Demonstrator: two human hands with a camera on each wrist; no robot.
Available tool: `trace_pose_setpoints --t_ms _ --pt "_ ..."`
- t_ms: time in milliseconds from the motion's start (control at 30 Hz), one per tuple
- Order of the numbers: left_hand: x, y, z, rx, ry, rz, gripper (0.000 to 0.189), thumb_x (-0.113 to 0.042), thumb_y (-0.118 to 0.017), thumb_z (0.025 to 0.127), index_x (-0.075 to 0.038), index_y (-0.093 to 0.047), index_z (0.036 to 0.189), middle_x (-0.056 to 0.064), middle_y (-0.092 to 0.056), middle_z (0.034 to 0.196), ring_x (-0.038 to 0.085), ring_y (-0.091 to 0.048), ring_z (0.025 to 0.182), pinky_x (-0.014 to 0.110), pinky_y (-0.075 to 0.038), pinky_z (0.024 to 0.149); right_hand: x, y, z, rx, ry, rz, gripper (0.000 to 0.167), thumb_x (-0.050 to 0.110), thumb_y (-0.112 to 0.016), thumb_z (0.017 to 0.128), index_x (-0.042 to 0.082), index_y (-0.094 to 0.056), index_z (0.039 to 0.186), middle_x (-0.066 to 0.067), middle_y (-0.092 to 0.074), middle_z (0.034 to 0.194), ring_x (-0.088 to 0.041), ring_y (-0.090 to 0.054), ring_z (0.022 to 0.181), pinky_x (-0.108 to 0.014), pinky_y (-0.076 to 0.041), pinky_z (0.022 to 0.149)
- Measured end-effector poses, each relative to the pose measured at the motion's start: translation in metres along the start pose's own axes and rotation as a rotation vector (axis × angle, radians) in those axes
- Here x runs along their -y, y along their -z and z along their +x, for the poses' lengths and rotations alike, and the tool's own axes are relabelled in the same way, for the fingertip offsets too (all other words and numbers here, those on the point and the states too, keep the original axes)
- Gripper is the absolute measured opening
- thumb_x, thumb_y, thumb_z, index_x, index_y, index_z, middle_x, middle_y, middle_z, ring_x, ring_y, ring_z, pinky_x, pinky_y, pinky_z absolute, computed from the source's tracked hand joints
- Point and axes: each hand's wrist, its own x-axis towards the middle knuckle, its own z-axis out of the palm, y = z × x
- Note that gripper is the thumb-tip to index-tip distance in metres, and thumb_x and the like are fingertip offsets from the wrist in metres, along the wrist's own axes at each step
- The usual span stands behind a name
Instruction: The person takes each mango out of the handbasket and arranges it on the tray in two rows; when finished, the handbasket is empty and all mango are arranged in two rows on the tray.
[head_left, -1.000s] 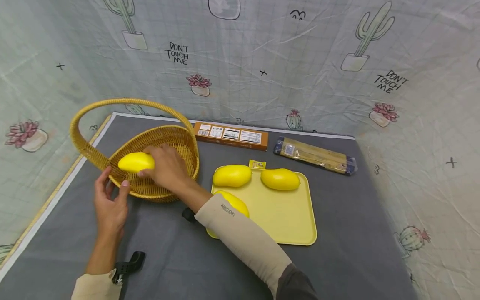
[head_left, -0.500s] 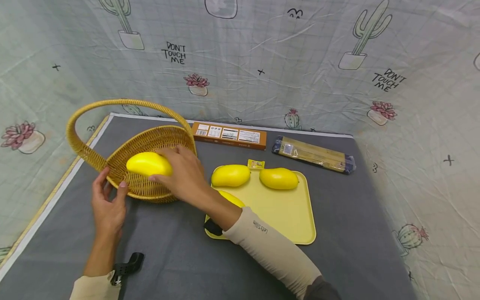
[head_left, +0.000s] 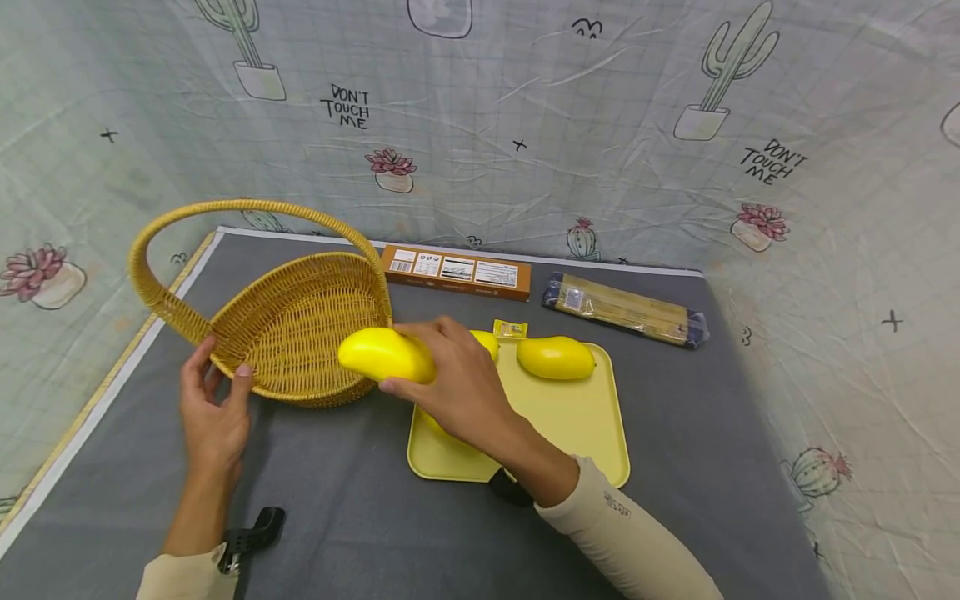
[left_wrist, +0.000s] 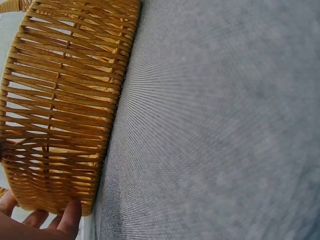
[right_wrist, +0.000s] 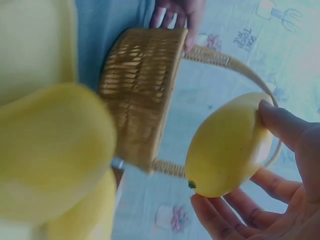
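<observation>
My right hand point(head_left: 468, 387) grips a yellow mango point(head_left: 378, 354) between thumb and fingers, above the gap between basket and tray. In the right wrist view, this mango point(right_wrist: 227, 145) shows a small green stem spot. My left hand point(head_left: 217, 417) holds the left rim of a yellow wicker basket point(head_left: 315, 321) with a tall handle; the left wrist view shows fingertips against the woven wall point(left_wrist: 60, 110). On the pale yellow tray point(head_left: 577, 433) lie a mango point(head_left: 557, 358) in plain sight and two more, largely covered by my right hand.
Behind the tray lies a small yellow packet point(head_left: 510, 329). A long brown box point(head_left: 457, 272) and a plastic-wrapped bundle of sticks point(head_left: 626, 308) lie along the table's back edge. A printed cloth point(head_left: 480, 108) hangs behind and beside the grey table point(head_left: 337, 500).
My right hand has moved rightward, out of the basket toward the tray, with the mango still in its grip. The left hand stays at the basket rim.
</observation>
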Motion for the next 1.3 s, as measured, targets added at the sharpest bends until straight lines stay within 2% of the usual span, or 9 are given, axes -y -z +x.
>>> trace_pose_setpoints --t_ms 133,267,333,500,633,700,833,933,1300 --pt "0.0 0.0 0.0 0.001 0.003 -0.024 0.063 -0.013 -0.066 0.104 -0.023 -0.043 0.161 0.001 -0.035 0.17 0.023 -0.035 0.158 0.009 -0.044 0.094 -0.018 0.012 -0.018 -0.021 -0.038 -0.005 0.068 0.05 -0.087 0.086 0.027 -0.066 0.145 0.002 -0.066 0.126 -0.016 -0.059 0.105 -0.034 -0.048 0.085" --pt "0.0 -0.001 0.0 0.008 0.014 0.003 0.063 -0.015 -0.066 0.105 -0.025 -0.041 0.162 0.0 -0.033 0.171 0.022 -0.033 0.158 0.009 -0.043 0.096 -0.036 0.025 -0.034 -0.049 -0.075 -0.024 0.067 0.047 -0.09 0.084 0.026 -0.068 0.143 0.001 -0.066 0.125 -0.018 -0.06 0.106 -0.036 -0.051 0.088" --pt "0.0 -0.002 0.001 0.012 0.022 0.022 0.063 -0.016 -0.065 0.106 -0.026 -0.039 0.163 -0.001 -0.032 0.172 0.021 -0.032 0.159 0.01 -0.042 0.1 -0.044 0.032 -0.042 -0.065 -0.095 -0.034 0.066 0.045 -0.091 0.083 0.026 -0.069 0.142 0.0 -0.067 0.127 -0.021 -0.062 0.112 -0.04 -0.053 0.092" --pt "-0.001 -0.004 0.001 0.016 0.035 0.059 0.063 -0.019 -0.063 0.107 -0.029 -0.037 0.163 -0.003 -0.031 0.172 0.019 -0.03 0.16 0.025 -0.038 0.117 -0.069 0.046 -0.058 -0.09 -0.148 -0.072 0.066 0.042 -0.093 0.082 0.026 -0.069 0.141 -0.003 -0.068 0.131 -0.026 -0.064 0.118 -0.047 -0.054 0.097" --pt "-0.001 -0.007 0.0 0.018 0.034 0.058 0.063 -0.019 -0.063 0.107 -0.029 -0.037 0.163 -0.003 -0.031 0.172 0.019 -0.031 0.159 0.02 -0.04 0.113 -0.092 0.052 -0.071 -0.096 -0.194 -0.104 0.067 0.04 -0.094 0.08 0.026 -0.069 0.141 -0.006 -0.068 0.131 -0.029 -0.064 0.117 -0.05 -0.054 0.096" --pt "-0.001 -0.008 -0.001 0.02 0.033 0.05 0.063 -0.018 -0.063 0.107 -0.028 -0.037 0.163 -0.003 -0.031 0.172 0.019 -0.031 0.159 0.02 -0.04 0.113 -0.103 0.053 -0.077 -0.1 -0.215 -0.105 0.066 0.037 -0.095 0.08 0.025 -0.07 0.14 -0.007 -0.068 0.132 -0.03 -0.063 0.118 -0.053 -0.052 0.098" --pt "0.0 -0.01 -0.002 0.017 0.024 0.033 0.063 -0.018 -0.064 0.106 -0.027 -0.038 0.163 -0.002 -0.032 0.172 0.02 -0.031 0.159 0.034 -0.036 0.121 -0.123 0.053 -0.087 -0.106 -0.242 -0.107 0.065 0.031 -0.097 0.078 0.021 -0.072 0.137 -0.011 -0.068 0.13 -0.034 -0.062 0.12 -0.058 -0.049 0.102" --pt "0.0 -0.01 -0.002 0.015 0.016 0.024 0.063 -0.018 -0.065 0.106 -0.026 -0.039 0.163 -0.001 -0.033 0.171 0.021 -0.032 0.159 0.038 -0.034 0.122 -0.134 0.052 -0.091 -0.1 -0.264 -0.12 0.065 0.028 -0.097 0.077 0.018 -0.073 0.136 -0.013 -0.068 0.13 -0.036 -0.061 0.121 -0.06 -0.047 0.104" --pt "-0.001 -0.006 -0.002 0.013 0.031 0.067 0.063 -0.021 -0.064 0.106 -0.029 -0.038 0.163 -0.003 -0.032 0.172 0.021 -0.032 0.159 0.036 -0.035 0.123 -0.152 0.043 -0.097 -0.093 -0.258 -0.164 0.064 0.027 -0.099 0.074 0.017 -0.074 0.133 -0.012 -0.069 0.126 -0.035 -0.06 0.118 -0.057 -0.049 0.101"
